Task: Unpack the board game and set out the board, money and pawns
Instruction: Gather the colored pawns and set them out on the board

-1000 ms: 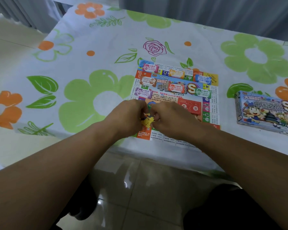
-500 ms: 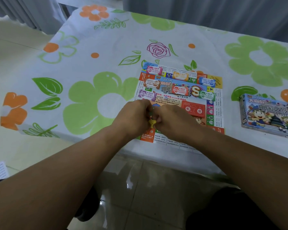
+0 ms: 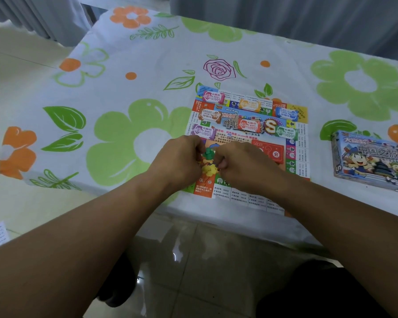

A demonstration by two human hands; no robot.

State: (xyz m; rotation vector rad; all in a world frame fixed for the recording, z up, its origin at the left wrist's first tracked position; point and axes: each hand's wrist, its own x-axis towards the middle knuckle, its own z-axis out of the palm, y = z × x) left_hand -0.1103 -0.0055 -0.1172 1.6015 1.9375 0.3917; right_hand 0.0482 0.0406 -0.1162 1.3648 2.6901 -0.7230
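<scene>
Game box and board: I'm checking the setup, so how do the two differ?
The board lies flat and unfolded in front of the person; the game box is a raised block to its right, apart from it. The board carries money stacks, and the left hand and right hand pinch pawns over it; the game box bears nothing and no hand touches it. Both show a big S logo.

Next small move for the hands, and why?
Likely separate one piece from the plastic pawns and stand it on the board. Left hand and right hand both pinch the green-and-yellow cluster over its near half; money stacks already lie on it, no pawn visibly stands yet.
</scene>
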